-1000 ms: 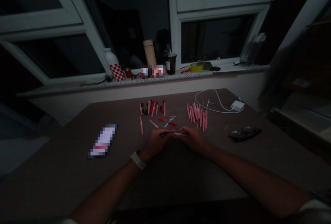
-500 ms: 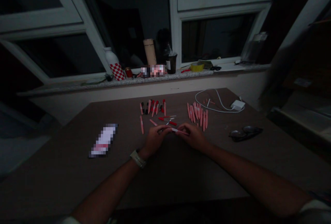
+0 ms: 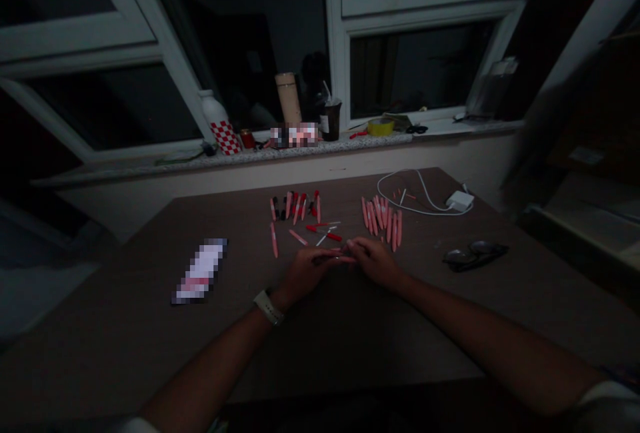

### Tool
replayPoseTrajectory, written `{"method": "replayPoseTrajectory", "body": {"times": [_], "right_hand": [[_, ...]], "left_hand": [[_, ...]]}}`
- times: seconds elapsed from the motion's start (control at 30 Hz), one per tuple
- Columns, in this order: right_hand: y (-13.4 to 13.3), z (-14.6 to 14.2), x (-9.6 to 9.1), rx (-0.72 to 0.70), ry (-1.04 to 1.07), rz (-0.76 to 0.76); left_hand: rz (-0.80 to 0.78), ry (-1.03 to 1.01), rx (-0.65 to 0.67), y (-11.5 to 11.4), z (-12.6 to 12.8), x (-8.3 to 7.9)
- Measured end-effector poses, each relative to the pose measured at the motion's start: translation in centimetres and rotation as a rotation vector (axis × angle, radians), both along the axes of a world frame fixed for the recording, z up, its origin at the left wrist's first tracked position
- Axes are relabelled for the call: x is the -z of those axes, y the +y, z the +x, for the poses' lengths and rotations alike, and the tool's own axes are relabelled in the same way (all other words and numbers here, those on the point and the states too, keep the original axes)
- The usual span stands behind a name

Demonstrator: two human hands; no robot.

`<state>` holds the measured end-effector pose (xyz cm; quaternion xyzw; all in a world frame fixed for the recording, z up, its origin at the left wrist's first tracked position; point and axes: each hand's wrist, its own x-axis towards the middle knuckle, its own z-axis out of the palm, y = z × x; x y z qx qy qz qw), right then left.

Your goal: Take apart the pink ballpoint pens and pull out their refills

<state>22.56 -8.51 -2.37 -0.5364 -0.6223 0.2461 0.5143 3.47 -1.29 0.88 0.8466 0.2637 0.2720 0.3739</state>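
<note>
A pink pen is held level above the table between my two hands, mostly covered by the fingers. My left hand, with a watch on its wrist, is closed on one end. The fingers of my right hand pinch the other end. Just beyond lie a red pen part, thin white refills and a pink barrel piece. One pink pen lies alone to the left. Behind it is a row of pink, red and black pen pieces; to the right is a group of pink pens.
A phone lies on the table at left, and glasses at right. A white charger with its cable is at the back right. Bottles, a cup and yellow tape stand on the windowsill.
My right fingers have shifted left along the pen toward my left hand, and the hands are closer together. The pieces on the table lie as before.
</note>
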Motion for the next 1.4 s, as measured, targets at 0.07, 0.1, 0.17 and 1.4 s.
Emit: {"method": "replayPoseTrajectory", "body": {"times": [0.07, 0.1, 0.17, 1.4], "right_hand": [[0.0, -0.1, 0.0, 0.011, 0.033, -0.012], [0.0, -0.2, 0.0, 0.011, 0.073, -0.028], [0.1, -0.2, 0.0, 0.002, 0.211, -0.078], [0.3, -0.4, -0.6, -0.144, 0.443, -0.25]], "left_hand": [[-0.004, 0.008, -0.008, 0.0, 0.0, -0.1], [-0.012, 0.007, -0.016, 0.0, 0.1, -0.2], [-0.019, -0.002, -0.034, 0.0, 0.1, -0.3], [0.194, -0.051, 0.069, 1.5, -0.7, 0.7]]}}
